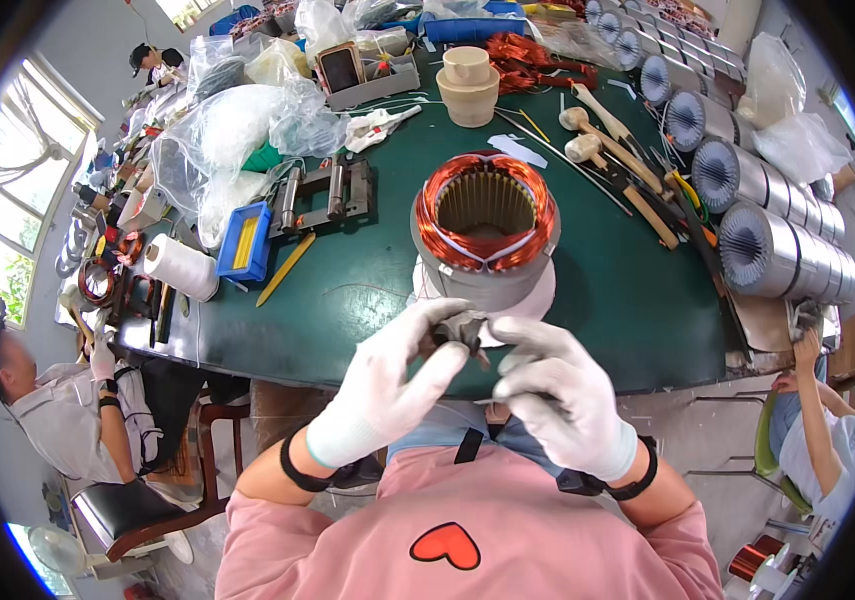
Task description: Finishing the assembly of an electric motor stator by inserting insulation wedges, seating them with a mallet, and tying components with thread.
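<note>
My white-gloved left hand [386, 372] pinches a small dark grey, crumpled-looking piece [462, 330] between thumb and fingers. I cannot make out its kind. Close on its right is my right hand [570, 405], also white-gloved, with curled fingers and the index fingertip at the edge of the grey piece. Something dark shows under those curled fingers, too unclear to name. Just beyond both hands a motor stator [493, 275] stands upright on a white round base [540, 300]. Orange copper windings [436, 195] ring its top, laced with white cord, and yellowish slot liners line the bore.
Left on the green table [343, 285] are a blue tray [245, 243], a white thread spool [181, 267], a yellow stick [286, 270] and a metal fixture [333, 195]. Mallets [588, 150] lie right, before stacked stator cores [748, 250]. People sit at both sides.
</note>
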`<action>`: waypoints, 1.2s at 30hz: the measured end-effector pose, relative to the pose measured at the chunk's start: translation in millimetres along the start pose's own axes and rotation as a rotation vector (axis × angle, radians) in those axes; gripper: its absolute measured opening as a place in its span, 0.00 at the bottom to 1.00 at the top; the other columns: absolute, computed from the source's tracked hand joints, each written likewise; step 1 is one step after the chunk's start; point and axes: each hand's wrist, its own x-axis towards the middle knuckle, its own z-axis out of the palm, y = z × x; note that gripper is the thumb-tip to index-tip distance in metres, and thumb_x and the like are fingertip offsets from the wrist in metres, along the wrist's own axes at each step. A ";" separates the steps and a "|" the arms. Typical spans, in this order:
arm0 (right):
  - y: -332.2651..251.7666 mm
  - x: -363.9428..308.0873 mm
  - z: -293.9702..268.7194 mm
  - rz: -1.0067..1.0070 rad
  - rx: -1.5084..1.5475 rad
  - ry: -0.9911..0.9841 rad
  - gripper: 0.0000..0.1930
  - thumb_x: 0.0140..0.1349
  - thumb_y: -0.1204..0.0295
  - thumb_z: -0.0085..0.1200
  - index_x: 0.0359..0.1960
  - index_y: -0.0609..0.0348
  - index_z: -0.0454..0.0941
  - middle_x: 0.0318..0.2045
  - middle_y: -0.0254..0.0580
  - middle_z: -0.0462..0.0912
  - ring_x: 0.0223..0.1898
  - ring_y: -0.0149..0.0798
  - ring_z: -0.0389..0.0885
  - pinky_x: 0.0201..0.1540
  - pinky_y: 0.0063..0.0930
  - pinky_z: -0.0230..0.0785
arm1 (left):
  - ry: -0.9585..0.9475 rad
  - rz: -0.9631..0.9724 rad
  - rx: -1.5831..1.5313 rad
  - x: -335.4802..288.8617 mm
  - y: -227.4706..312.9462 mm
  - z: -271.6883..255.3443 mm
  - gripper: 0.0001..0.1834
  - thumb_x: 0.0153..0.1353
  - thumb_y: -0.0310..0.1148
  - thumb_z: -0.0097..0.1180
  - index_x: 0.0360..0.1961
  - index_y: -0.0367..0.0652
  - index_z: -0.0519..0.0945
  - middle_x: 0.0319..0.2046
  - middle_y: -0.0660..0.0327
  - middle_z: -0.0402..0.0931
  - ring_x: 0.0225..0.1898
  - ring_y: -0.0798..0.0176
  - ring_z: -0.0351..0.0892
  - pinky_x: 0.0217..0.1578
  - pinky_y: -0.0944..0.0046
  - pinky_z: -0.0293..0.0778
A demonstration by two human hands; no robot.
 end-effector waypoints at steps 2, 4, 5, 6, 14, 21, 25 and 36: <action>-0.1 -13.8 10.5 0.110 0.012 -0.057 0.08 0.58 0.82 0.59 0.40 0.60 0.82 0.59 0.57 0.75 0.39 0.43 0.84 0.45 0.33 0.76 | -0.076 0.003 0.133 -2.2 4.9 6.0 0.21 0.68 0.28 0.52 0.60 0.31 0.74 0.45 0.56 0.82 0.44 0.67 0.82 0.47 0.66 0.78; -4.9 -21.1 13.1 0.166 0.011 -0.095 0.07 0.61 0.80 0.59 0.40 0.59 0.82 0.62 0.56 0.72 0.43 0.41 0.83 0.44 0.31 0.76 | -0.068 0.008 0.130 -3.1 -0.4 11.1 0.21 0.65 0.28 0.54 0.59 0.33 0.76 0.44 0.55 0.83 0.43 0.67 0.83 0.47 0.66 0.78; -6.5 -27.7 12.7 0.242 0.118 -0.111 0.07 0.62 0.79 0.59 0.41 0.59 0.83 0.63 0.55 0.70 0.46 0.39 0.81 0.46 0.30 0.75 | -0.133 0.026 0.129 -3.3 -3.1 11.4 0.22 0.64 0.27 0.55 0.59 0.33 0.76 0.44 0.55 0.83 0.43 0.66 0.84 0.47 0.65 0.79; -7.5 -35.6 10.5 0.316 0.225 -0.129 0.07 0.63 0.78 0.59 0.42 0.59 0.83 0.64 0.54 0.68 0.49 0.37 0.79 0.47 0.29 0.74 | -0.198 0.044 0.129 -3.0 -4.5 11.7 0.23 0.63 0.27 0.57 0.59 0.34 0.76 0.44 0.54 0.83 0.43 0.65 0.84 0.47 0.64 0.79; -14.9 -68.9 5.9 0.722 0.763 -0.327 0.05 0.70 0.76 0.54 0.43 0.61 0.82 0.53 0.41 0.71 0.53 0.34 0.72 0.52 0.29 0.71 | -0.316 0.520 0.165 -22.8 -50.4 46.8 0.28 0.61 0.30 0.62 0.61 0.37 0.70 0.42 0.53 0.80 0.41 0.48 0.82 0.42 0.54 0.78; 10.1 -90.8 25.0 0.668 0.667 -0.304 0.11 0.70 0.63 0.60 0.43 0.57 0.78 0.56 0.50 0.76 0.40 0.36 0.80 0.45 0.28 0.73 | -0.277 0.412 0.191 -55.8 -70.2 40.2 0.28 0.62 0.33 0.61 0.62 0.36 0.70 0.44 0.49 0.79 0.44 0.46 0.81 0.47 0.52 0.77; 18.4 -68.8 22.5 0.611 1.479 0.018 0.11 0.74 0.65 0.53 0.49 0.60 0.73 0.71 0.61 0.58 0.36 0.39 0.83 0.22 0.19 0.67 | 0.043 0.288 0.249 -68.2 -58.2 0.6 0.23 0.62 0.26 0.58 0.59 0.34 0.74 0.47 0.47 0.80 0.47 0.52 0.83 0.50 0.58 0.78; 16.3 -81.3 71.0 0.283 -0.176 -0.242 0.07 0.65 0.70 0.60 0.39 0.61 0.80 0.36 0.50 0.84 0.29 0.46 0.82 0.32 0.33 0.75 | 0.196 0.537 0.445 -92.3 -49.2 -3.9 0.12 0.62 0.25 0.56 0.46 0.38 0.83 0.39 0.52 0.83 0.39 0.55 0.85 0.43 0.57 0.79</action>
